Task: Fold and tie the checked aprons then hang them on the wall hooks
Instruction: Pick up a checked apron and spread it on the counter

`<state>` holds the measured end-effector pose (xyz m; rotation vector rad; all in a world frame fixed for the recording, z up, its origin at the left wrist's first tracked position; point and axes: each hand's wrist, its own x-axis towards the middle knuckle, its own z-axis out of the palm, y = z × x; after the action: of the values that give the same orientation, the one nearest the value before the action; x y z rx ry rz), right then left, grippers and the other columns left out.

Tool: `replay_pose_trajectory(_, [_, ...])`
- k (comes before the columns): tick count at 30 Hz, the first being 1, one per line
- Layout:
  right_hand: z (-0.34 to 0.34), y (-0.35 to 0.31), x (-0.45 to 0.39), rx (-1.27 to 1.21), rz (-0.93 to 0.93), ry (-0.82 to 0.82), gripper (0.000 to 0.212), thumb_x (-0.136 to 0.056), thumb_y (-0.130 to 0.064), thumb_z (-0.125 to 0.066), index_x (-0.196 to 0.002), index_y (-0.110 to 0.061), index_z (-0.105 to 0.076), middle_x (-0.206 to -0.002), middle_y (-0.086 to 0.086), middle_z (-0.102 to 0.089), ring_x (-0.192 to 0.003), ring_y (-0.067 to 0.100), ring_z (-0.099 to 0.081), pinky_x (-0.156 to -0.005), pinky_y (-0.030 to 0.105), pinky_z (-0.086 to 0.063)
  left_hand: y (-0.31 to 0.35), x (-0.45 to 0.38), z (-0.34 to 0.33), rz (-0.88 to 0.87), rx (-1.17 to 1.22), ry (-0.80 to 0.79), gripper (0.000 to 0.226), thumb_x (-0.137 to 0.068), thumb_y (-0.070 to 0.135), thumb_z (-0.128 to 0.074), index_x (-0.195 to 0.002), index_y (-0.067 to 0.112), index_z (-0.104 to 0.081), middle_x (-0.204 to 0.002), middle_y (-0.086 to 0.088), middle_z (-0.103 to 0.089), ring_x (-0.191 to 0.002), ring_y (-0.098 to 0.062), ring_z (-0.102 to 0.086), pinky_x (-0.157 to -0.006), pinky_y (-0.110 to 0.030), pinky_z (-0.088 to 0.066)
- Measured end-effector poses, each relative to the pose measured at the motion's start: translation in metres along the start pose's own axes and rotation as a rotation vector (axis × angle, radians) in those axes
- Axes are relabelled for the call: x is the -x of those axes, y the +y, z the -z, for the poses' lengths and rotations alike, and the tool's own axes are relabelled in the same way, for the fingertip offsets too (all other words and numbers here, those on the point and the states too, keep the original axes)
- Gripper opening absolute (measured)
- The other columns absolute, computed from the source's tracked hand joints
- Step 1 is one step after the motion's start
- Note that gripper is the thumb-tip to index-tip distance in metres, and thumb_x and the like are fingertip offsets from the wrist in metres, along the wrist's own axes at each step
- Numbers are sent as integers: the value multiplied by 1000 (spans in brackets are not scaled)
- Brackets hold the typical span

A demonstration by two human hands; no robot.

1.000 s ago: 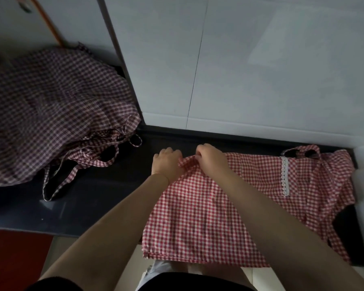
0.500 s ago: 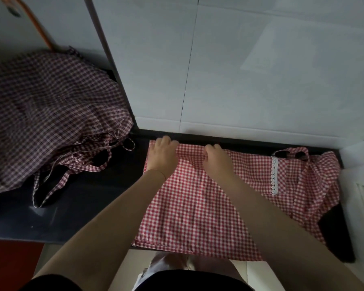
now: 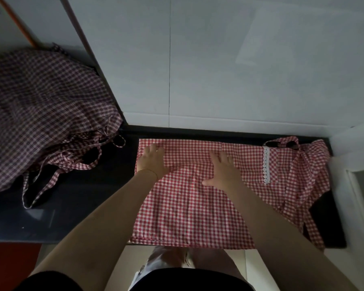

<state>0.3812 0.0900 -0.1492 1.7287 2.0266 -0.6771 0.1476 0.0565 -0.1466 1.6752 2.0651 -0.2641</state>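
A red-and-white checked apron (image 3: 189,211) lies spread on the dark counter (image 3: 76,206), its folded edge along the wall and its front edge hanging over the counter's rim. My left hand (image 3: 153,160) lies flat on its far left corner. Farther right, my right hand (image 3: 223,169) presses flat on the cloth with fingers spread. A white lace strip (image 3: 266,164) crosses the apron's right part, where the straps (image 3: 298,164) lie bunched. A second, darker checked apron (image 3: 40,114) sits in a heap at the left, its ties (image 3: 51,177) trailing over the counter.
A white tiled wall (image 3: 219,70) rises straight behind the counter. A white ledge (image 3: 357,185) borders the counter on the right. An orange handle (image 3: 19,24) leans at the top left. No hooks are in view.
Both hands let go of the pinched cloth edge after carrying it back to the wall. They now lie flat, and the right hand has slid right across the apron.
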Motion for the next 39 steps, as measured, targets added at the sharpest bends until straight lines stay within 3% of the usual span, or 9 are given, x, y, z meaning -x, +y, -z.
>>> replay_pose_trajectory(3, [-2,7,3,39,38,-22,129,-67,-56,-83,-157,-33,7,-166,7,11,-153,31,5,-120,59,-10,0,2,1,7,-69,-110,110,-77,58,-73,-157,24,-6,-163,-14,-7,-149,-37,-14,-118,-53,-24])
replay_pose_trajectory(5, [-5,7,5,55,72,-8,123,-71,-57,-80,-157,-35,5,-166,5,13,-152,31,7,-119,59,-6,3,8,-2,-73,-90,-75,102,-83,56,-69,-157,32,-4,-166,-9,2,-152,-35,-2,-121,-55,-13])
replay_pose_trajectory(9, [-21,-2,20,99,242,34,85,-89,-56,-61,-156,-40,-10,-167,-2,2,-152,30,4,-120,58,-6,23,33,-22,-230,-31,-37,65,-94,50,-54,-152,43,-26,-165,0,-10,-151,-27,-8,-120,-55,-17])
replay_pose_trajectory(18, [-51,50,76,68,210,80,69,-95,-32,-58,-154,-30,-23,-163,2,-10,-151,27,-10,-119,54,-23,40,81,-55,76,-2,-39,67,-92,44,-58,-151,29,-28,-162,-6,-12,-148,-32,-15,-113,-57,-32])
replay_pose_trajectory(22, [-58,57,98,40,161,195,48,-94,-23,-58,-139,-19,-42,-144,8,-39,-133,26,-38,-106,41,-40,33,117,-71,195,210,28,50,-92,27,-54,-141,27,-47,-150,-7,-33,-135,-29,-34,-103,-49,-44])
replay_pose_trajectory(25, [-65,42,115,-75,219,251,27,-93,-17,-55,-120,-13,-55,-124,6,-53,-117,24,-50,-96,35,-44,29,138,-74,206,364,122,29,-93,22,-50,-116,24,-68,-127,-3,-58,-106,-23,-56,-85,-40,-52])
replay_pose_trajectory(29, [-82,-3,136,-171,334,188,14,-97,-19,-52,-106,-13,-60,-107,2,-58,-101,20,-56,-83,32,-46,8,158,-77,379,411,211,22,-91,19,-52,-108,19,-65,-118,-5,-58,-94,-24,-57,-71,-37,-50])
replay_pose_trajectory(34, [-117,-51,153,-116,415,177,16,-99,-20,-48,-100,-12,-62,-94,1,-59,-89,19,-55,-73,31,-42,-42,175,-92,612,486,150,33,-89,27,-56,-116,8,-49,-121,-13,-55,-113,-34,-53,-86,-46,-48])
replay_pose_trajectory(39, [-144,-79,167,-38,421,203,35,-82,-31,-74,-110,-14,-61,-109,3,-60,-101,19,-57,-83,33,-48,-67,181,-98,531,612,-51,27,-87,31,-56,-91,6,-63,-82,-6,-65,-70,-23,-60,-57,-30,-44])
